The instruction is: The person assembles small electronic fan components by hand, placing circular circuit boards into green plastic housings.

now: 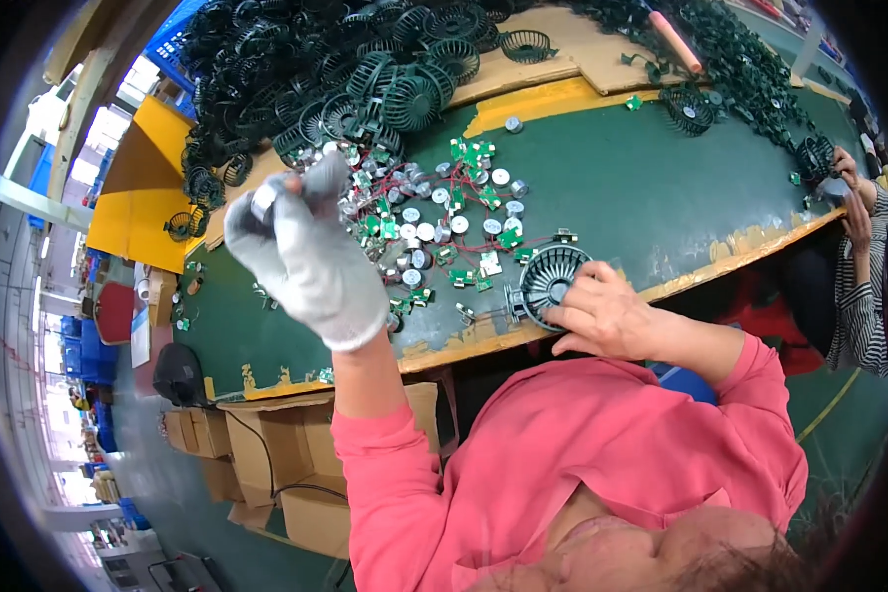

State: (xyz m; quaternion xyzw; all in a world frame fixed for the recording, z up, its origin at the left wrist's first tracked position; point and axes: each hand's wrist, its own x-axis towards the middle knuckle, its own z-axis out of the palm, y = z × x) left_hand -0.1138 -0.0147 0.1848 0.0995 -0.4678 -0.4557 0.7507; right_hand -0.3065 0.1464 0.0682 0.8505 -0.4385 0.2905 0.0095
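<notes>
The left hand [311, 261], in a pale glove, is raised over the left part of the green table [612, 187]; its fingers are bent and blurred, a small pale piece [264, 202] shows among them, and whether they pinch it cannot be told. The right hand [607, 314], bare, grips the right side of a black fan guard [553, 276], fingers curled over it. The guard lies at the table's near edge, its round ribbed face up. Just beyond it and to its left, motors [425, 231] with red wires lie mixed with green circuit boards [479, 153]. Behind these, many more guards [411, 99] form a heap at the far left. An orange rod [675, 42] lies at the far right. A co-worker's hands [855, 222] are at the table's right end. Open cartons [311, 518] stand below the table at left.
</notes>
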